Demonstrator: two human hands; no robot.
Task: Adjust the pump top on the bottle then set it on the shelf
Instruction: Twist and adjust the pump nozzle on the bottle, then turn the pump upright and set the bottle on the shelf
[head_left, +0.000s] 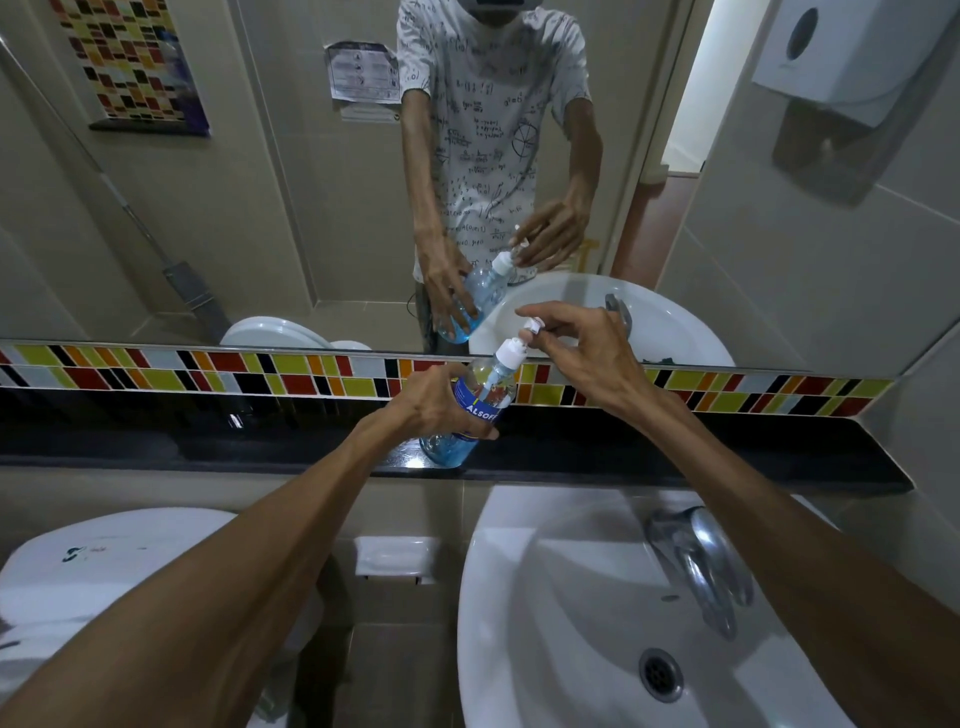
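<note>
A clear bottle (485, 397) with blue liquid and a blue label is tilted to the right, its base over the black shelf (208, 441). My left hand (436, 402) is wrapped around its body. Its white pump top (519, 345) points up and right, and the fingertips of my right hand (576, 345) pinch the pump head. Whether the bottle's base touches the shelf I cannot tell. The mirror above repeats the bottle and both hands.
A white sink (519, 597) with a chrome tap (696, 561) lies below the shelf on the right. A white toilet tank (104, 561) sits at lower left. A coloured tile strip (208, 371) backs the shelf. A white dispenser (852, 57) hangs at upper right.
</note>
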